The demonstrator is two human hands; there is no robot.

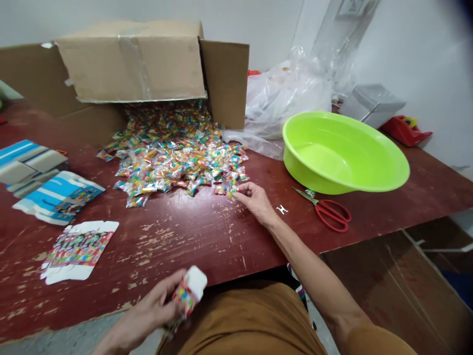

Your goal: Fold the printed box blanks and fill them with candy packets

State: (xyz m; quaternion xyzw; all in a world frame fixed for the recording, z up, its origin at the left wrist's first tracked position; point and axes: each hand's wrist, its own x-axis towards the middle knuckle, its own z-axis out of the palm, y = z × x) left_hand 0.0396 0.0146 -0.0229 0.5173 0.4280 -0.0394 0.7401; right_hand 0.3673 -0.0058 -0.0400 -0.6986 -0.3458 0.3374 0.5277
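Observation:
My left hand (158, 305) is closed around a small printed candy box (185, 296), held low by the table's front edge with a white end flap standing up. On the table, my right hand (254, 202) pinches a small clear candy packet (232, 191) between thumb and fingertips, at the near right edge of the pile. The pile of candy packets (173, 158), each clear with bright coloured sweets inside, spills from a cardboard carton (136, 64) lying on its side. To the left lie flattened candy boxes (79, 250) with colourful print.
A lime-green basin (343, 153) stands at the right, with red-handled scissors (328, 209) just in front. Blue-and-white cartons (55, 195) sit at the left. Behind are clear plastic bags (288, 93), a clear plastic container (371, 106) and a red tape dispenser (404, 130).

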